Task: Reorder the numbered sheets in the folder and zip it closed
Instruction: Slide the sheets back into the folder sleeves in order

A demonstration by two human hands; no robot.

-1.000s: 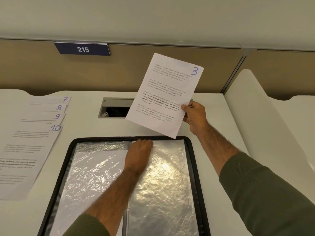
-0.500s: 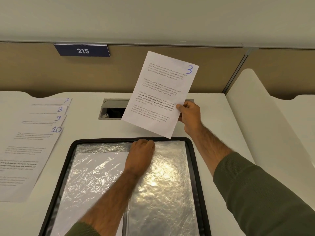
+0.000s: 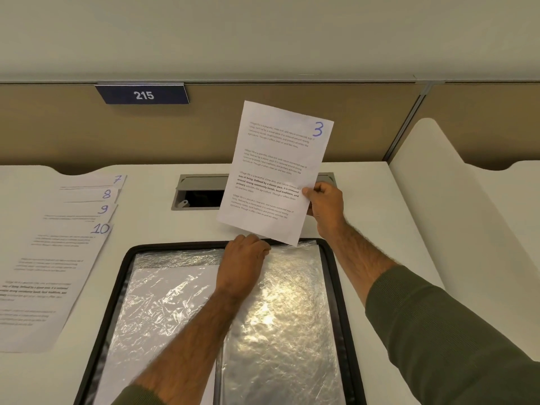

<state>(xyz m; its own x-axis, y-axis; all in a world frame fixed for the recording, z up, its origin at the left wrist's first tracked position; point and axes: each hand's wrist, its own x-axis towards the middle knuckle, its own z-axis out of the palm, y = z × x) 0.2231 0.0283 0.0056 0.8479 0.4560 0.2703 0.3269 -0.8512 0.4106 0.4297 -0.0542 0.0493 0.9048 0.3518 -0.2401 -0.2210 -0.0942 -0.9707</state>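
Hanging at centre frame, top leaning right: sheet 3 (image 3: 277, 171), a single printed page, blue handwritten numeral at its upper right corner. Held clear of the desk, lower corner just over the folder's far rim.

Handling, as judged: near weightless, limp, quick to curl or crease, smooth enough to slip from a loose pinch. Best taken at an edge, thumb on the face and fingers behind, as now.

Pinched at its right edge, below the middle, by right hand (image 3: 325, 209), thumb on the printed face, fingers behind. Most of the page therefore up and left of the grip, unsupported.

Just below: left hand (image 3: 244, 258), fingers curled at the top edge of clear pocket (image 3: 286, 317), seemingly gripping the pocket's mouth, fingertips hidden. Page's lower edge just above these knuckles; touching or not, unclear.

Lower centre of frame: folder (image 3: 175, 247), black, zip-rimmed, lying open, with crinkled glossy pockets on both halves. Left pocket (image 3: 163, 296) with a white sheet inside. Film judged flimsy and clingy, likely to snag a page corner on entry.

Left of frame: fanned sheets (image 3: 58, 258) flat on white desk (image 3: 380, 200), numerals 7, 8, 9, 10 showing.

Behind: grey cable hatch (image 3: 198, 191), partly covered by the page. Upper left: blue plate marked 215 (image 3: 143, 95) on a tan partition.
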